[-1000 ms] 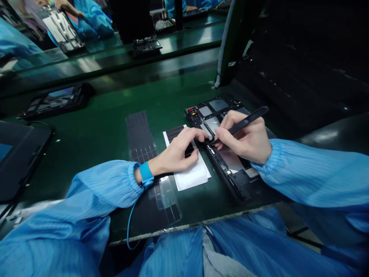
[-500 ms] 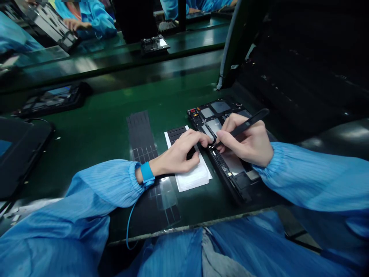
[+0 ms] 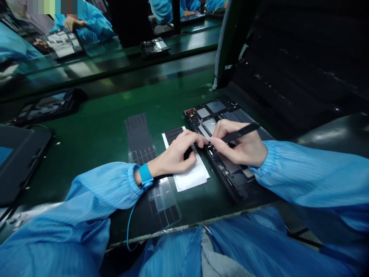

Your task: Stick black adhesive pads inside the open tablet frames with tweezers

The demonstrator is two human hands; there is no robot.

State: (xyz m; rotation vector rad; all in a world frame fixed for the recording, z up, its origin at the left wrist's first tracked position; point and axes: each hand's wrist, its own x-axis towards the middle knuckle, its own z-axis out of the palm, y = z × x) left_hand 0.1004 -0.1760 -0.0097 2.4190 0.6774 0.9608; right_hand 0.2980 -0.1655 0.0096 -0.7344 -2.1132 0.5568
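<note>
Between the white pad (image 3: 191, 179) and the tablet frame (image 3: 201, 113), only a narrow gap lets a hand pass

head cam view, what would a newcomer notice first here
The bright blue anti-static sleeves catch the eye first, filling the lower part of the view, with a blue wrist strap on the left wrist. At the centre, the right hand grips black tweezers over an open black device housing. Beside it, the left hand lies on a white backing sheet carrying black strips.
</note>
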